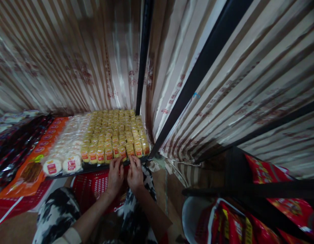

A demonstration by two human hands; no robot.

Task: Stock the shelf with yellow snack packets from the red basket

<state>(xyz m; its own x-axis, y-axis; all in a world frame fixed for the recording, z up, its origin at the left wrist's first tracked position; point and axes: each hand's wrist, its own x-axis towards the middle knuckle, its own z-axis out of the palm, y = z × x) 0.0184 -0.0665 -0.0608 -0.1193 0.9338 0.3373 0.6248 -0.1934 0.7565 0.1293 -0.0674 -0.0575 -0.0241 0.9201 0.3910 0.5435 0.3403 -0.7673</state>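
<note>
Small yellow wrapped cakes point(108, 135) with red-and-white labels stand in tight rows on a dark shelf point(88, 169). My right hand point(135, 173) is at the shelf's front edge, its fingers curled against the front cake of one row near the right end. Just beside it, my left hand point(115, 175) has its fingers bent and drawn together at the foot of the neighbouring front cakes. Whatever lies between the left fingertips is hidden. White round wrapped cakes point(72, 162) lie in rows to the left of the yellow ones.
Orange packets point(32, 169) and dark shiny packets point(17, 149) fill the shelf's left. Red baskets point(89, 184) stand below it. A black post point(184, 91) rises at the shelf's right corner before a striped curtain point(96, 51). Red bags point(238, 223) lie at lower right.
</note>
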